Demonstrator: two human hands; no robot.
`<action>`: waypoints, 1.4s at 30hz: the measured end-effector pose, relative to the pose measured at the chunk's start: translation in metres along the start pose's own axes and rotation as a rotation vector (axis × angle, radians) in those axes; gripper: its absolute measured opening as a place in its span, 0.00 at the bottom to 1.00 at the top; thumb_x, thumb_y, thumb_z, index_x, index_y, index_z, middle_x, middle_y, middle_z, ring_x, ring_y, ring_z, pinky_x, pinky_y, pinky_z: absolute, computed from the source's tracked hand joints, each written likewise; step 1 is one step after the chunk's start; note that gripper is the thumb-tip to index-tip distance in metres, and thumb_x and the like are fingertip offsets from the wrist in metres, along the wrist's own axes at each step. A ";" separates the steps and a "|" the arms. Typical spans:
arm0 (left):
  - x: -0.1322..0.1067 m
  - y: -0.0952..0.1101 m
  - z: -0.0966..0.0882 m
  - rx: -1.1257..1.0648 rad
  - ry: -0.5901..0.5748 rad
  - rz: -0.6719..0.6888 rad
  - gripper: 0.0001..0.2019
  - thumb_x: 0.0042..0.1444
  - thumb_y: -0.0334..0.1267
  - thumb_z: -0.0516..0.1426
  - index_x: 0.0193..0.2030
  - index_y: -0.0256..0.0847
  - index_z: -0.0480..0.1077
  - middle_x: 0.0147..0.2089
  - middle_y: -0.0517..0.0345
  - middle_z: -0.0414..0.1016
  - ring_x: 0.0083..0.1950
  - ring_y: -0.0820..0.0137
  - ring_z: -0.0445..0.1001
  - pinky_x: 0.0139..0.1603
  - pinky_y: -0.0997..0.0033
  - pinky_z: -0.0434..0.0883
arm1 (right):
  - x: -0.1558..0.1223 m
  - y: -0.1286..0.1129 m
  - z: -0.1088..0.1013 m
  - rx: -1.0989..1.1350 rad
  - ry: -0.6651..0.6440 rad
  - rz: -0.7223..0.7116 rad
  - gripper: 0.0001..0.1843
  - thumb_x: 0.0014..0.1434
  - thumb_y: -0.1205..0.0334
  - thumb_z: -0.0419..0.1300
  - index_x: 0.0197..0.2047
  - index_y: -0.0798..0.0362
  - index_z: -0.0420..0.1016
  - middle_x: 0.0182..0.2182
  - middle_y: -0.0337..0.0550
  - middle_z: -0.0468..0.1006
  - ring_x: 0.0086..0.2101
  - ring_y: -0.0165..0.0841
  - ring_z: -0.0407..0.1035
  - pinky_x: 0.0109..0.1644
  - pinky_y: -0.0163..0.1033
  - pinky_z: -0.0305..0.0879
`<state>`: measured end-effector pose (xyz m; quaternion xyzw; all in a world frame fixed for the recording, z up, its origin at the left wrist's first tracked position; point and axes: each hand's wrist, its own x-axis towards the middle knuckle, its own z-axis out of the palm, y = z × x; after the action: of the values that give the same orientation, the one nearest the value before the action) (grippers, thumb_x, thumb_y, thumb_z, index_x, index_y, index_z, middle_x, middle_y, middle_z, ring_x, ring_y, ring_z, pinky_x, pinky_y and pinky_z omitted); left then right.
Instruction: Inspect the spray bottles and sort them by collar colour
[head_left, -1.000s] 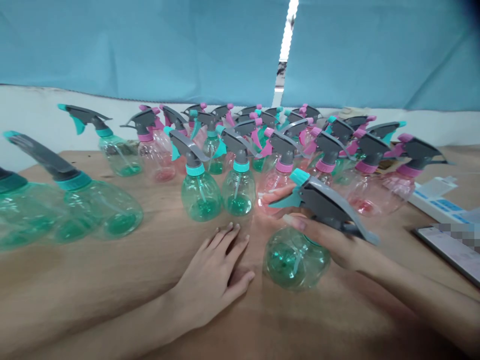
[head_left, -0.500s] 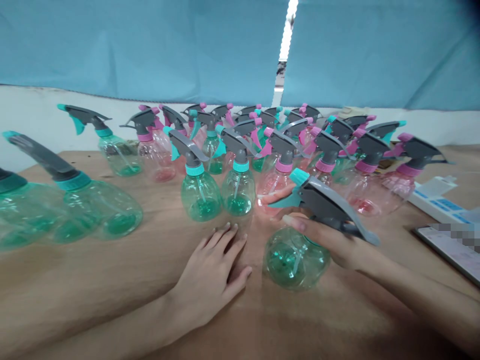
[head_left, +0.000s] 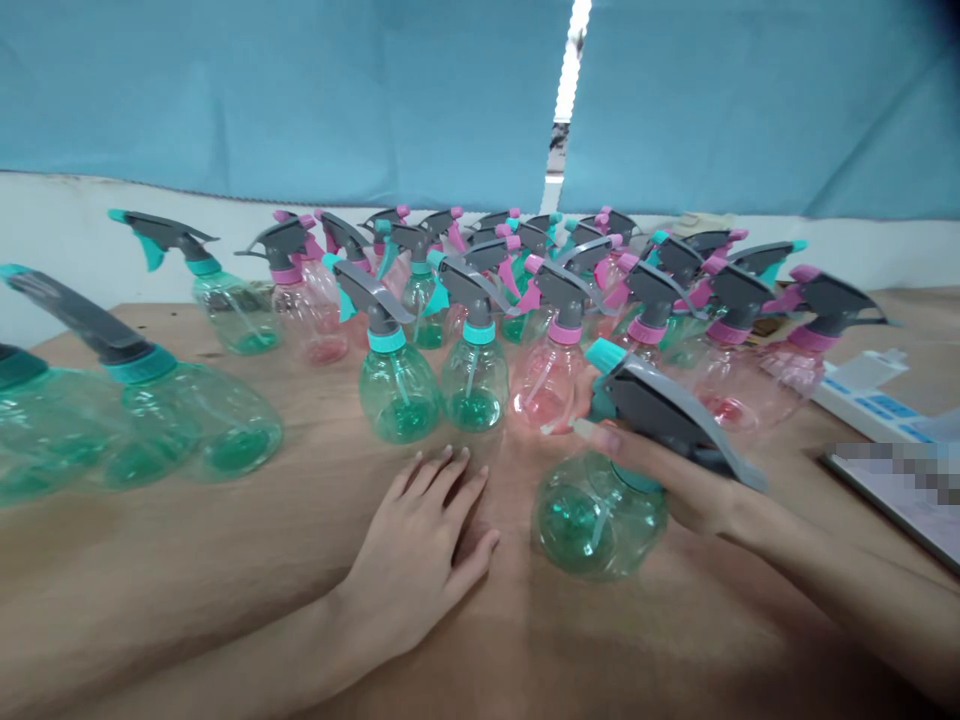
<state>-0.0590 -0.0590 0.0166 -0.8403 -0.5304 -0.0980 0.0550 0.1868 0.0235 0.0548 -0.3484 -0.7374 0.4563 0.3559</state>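
My right hand point(head_left: 675, 475) is wrapped around the neck of a green spray bottle point(head_left: 592, 525) with a grey head and turquoise nozzle. The bottle is tilted, its base toward the left; whether it touches the table I cannot tell. The fingers on the trigger side are mostly hidden behind the head. My left hand point(head_left: 412, 545) lies palm down on the wooden table point(head_left: 480, 660), fingers spread and holding nothing. Just beyond its fingertips stand two green spray bottles point(head_left: 475, 390) and a pink spray bottle point(head_left: 546, 385).
Several pink and green spray bottles point(head_left: 726, 375) crowd the back of the table. More green bottles point(head_left: 225, 425) stand at the left. On the right lie a dark-edged flat device point(head_left: 892, 500) and a white and blue object point(head_left: 874, 400). A blue curtain point(head_left: 300, 100) hangs behind.
The right-hand fingers, stretched out along the trigger before, have drawn in toward the bottle's neck, and the trigger looks pulled back. The left hand stays flat on the table.
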 end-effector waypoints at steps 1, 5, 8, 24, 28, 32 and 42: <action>0.000 0.000 0.000 0.004 -0.001 0.002 0.23 0.63 0.46 0.53 0.60 0.34 0.67 0.61 0.42 0.68 0.62 0.51 0.65 0.61 0.47 0.60 | 0.001 -0.002 0.000 0.002 0.000 -0.008 0.07 0.62 0.56 0.58 0.33 0.47 0.72 0.23 0.33 0.62 0.23 0.29 0.57 0.27 0.35 0.56; -0.001 0.000 0.000 0.009 0.008 0.010 0.23 0.63 0.45 0.54 0.59 0.32 0.68 0.61 0.40 0.68 0.61 0.51 0.65 0.60 0.47 0.61 | 0.004 -0.013 0.003 -0.017 -0.039 -0.079 0.12 0.64 0.55 0.54 0.30 0.50 0.66 0.25 0.35 0.60 0.26 0.29 0.55 0.30 0.37 0.54; 0.000 0.000 -0.001 0.009 0.009 0.012 0.23 0.63 0.45 0.54 0.59 0.32 0.68 0.61 0.40 0.68 0.61 0.50 0.65 0.60 0.47 0.61 | 0.005 -0.018 0.005 -0.028 -0.083 -0.113 0.12 0.65 0.55 0.52 0.31 0.50 0.65 0.25 0.35 0.59 0.26 0.29 0.55 0.31 0.37 0.54; -0.001 -0.001 0.003 -0.001 0.009 -0.004 0.23 0.63 0.45 0.53 0.60 0.33 0.67 0.62 0.41 0.67 0.61 0.50 0.64 0.57 0.48 0.65 | 0.009 -0.034 0.012 0.015 -0.073 -0.184 0.17 0.64 0.61 0.56 0.56 0.43 0.70 0.42 0.39 0.81 0.46 0.35 0.75 0.54 0.42 0.70; -0.001 -0.001 0.003 -0.007 0.009 -0.007 0.23 0.63 0.45 0.54 0.60 0.32 0.67 0.62 0.41 0.66 0.61 0.50 0.65 0.56 0.49 0.66 | 0.009 -0.033 0.012 0.023 -0.054 -0.181 0.18 0.64 0.61 0.56 0.57 0.43 0.69 0.43 0.39 0.81 0.45 0.35 0.75 0.54 0.42 0.70; -0.002 -0.001 0.003 -0.014 0.014 -0.011 0.23 0.63 0.44 0.54 0.60 0.33 0.66 0.62 0.41 0.67 0.61 0.50 0.65 0.56 0.49 0.66 | 0.008 -0.029 0.011 0.017 -0.027 -0.173 0.19 0.64 0.62 0.57 0.57 0.43 0.69 0.43 0.39 0.81 0.46 0.34 0.75 0.51 0.38 0.71; -0.002 -0.001 0.004 -0.014 0.018 -0.007 0.23 0.63 0.44 0.54 0.60 0.32 0.67 0.62 0.41 0.66 0.61 0.50 0.65 0.56 0.49 0.67 | 0.008 -0.029 0.012 0.011 -0.016 -0.190 0.20 0.63 0.63 0.57 0.58 0.42 0.68 0.42 0.37 0.81 0.43 0.30 0.76 0.49 0.34 0.71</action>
<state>-0.0606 -0.0599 0.0125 -0.8379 -0.5321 -0.1093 0.0534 0.1673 0.0152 0.0790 -0.2712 -0.7674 0.4271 0.3938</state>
